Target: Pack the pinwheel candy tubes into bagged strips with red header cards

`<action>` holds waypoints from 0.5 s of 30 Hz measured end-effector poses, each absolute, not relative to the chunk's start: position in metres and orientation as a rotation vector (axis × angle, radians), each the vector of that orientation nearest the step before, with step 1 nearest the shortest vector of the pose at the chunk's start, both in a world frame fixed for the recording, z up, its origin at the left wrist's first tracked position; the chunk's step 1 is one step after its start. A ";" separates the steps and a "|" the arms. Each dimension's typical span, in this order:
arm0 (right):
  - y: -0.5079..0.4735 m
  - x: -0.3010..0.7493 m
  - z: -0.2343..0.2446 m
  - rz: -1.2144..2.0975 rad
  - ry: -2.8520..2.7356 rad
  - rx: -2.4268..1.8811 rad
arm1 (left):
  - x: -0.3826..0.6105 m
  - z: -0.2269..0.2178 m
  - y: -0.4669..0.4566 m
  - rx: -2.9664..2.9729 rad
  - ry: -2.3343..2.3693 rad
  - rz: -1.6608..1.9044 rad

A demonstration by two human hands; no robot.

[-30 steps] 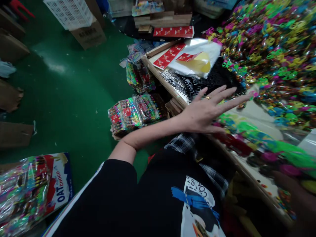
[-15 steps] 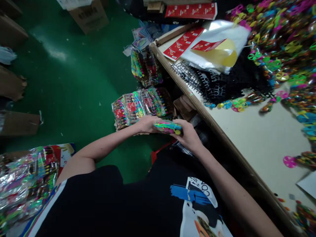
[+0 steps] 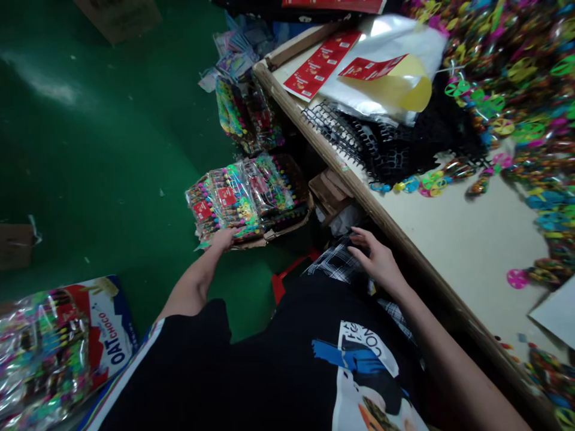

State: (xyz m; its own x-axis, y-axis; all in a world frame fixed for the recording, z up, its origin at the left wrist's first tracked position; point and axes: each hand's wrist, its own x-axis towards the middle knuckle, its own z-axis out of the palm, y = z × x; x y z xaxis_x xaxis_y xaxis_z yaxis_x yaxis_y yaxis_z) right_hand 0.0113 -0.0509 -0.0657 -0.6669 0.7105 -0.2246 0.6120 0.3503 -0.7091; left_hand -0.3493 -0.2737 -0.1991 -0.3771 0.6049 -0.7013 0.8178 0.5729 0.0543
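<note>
My left hand is at the near edge of a low cardboard box on the floor. Its fingers are closed on a clear bag of candy toys, bright green and cyan, partly hidden by the hand. Several similar bags with red labels lie in rows inside the box. Over the plaid cloth on my lap, my right hand hangs with fingers apart and nothing in it.
To the right stands a wood-edged table with a heap of loose candy toys, black netting, red label sheets and clear plastic bags. More filled bags lie at lower left. A red stool edge shows below.
Both hands held the bag together in front of me. The right hand has let go and moved right; the left has carried the bag left to the box. The view has shifted slightly.
</note>
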 end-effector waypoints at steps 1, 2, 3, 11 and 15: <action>-0.052 0.015 -0.069 1.236 -2.475 -1.233 | -0.346 -0.204 -0.277 1.070 2.146 -0.450; -0.054 0.018 -0.071 1.256 -2.470 -1.248 | -0.342 -0.208 -0.279 1.022 2.178 -0.484; -0.056 0.021 -0.072 1.277 -2.463 -1.265 | -0.337 -0.213 -0.281 0.986 2.204 -0.504; -0.063 0.031 -0.065 1.381 -2.422 -1.322 | -0.332 -0.233 -0.271 0.832 2.237 -0.515; -0.060 0.035 -0.055 1.380 -2.413 -1.334 | -0.329 -0.230 -0.264 0.740 2.328 -0.521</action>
State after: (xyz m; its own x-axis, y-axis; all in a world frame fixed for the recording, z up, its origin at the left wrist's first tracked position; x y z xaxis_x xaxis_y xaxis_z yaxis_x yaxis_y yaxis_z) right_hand 0.0353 -0.0604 -0.0555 -0.6243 0.7027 -0.3413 0.6503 0.2254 -0.7255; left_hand -0.3289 -0.2636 -0.2304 -0.6419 0.3718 -0.6707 0.6220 0.7639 -0.1719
